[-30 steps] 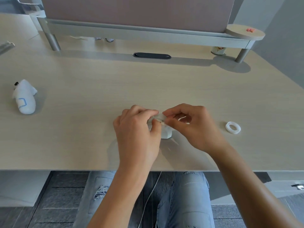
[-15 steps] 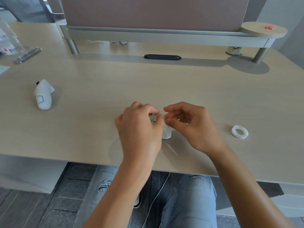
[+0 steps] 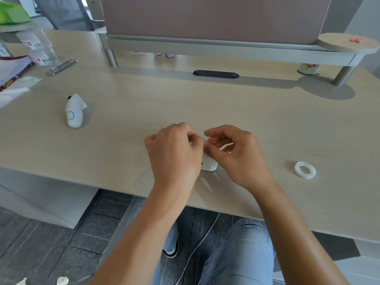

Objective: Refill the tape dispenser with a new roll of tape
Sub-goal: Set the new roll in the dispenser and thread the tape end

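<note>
A small white tape dispenser [image 3: 209, 165] stands on the wooden desk [image 3: 205, 105] near its front edge, mostly hidden by my hands. My left hand [image 3: 174, 155] is closed over its left side. My right hand [image 3: 236, 155] pinches at its top with thumb and forefinger, the fingertips of both hands almost touching. What sits between the fingertips is too small to make out. A white ring of tape [image 3: 304, 170] lies flat on the desk to the right, apart from both hands.
A white toy-like object with a blue outline [image 3: 74, 111] lies at the left. A grey monitor riser [image 3: 226, 50] spans the back, with a round wooden disc [image 3: 345, 43] at its right end. A dark cable slot [image 3: 216, 74] sits centre back. Papers and clear packaging [image 3: 41, 50] crowd the far left.
Both hands stay on the dispenser with only small finger movements. The head has turned left, so the desk's left side and its clutter have come into view.
</note>
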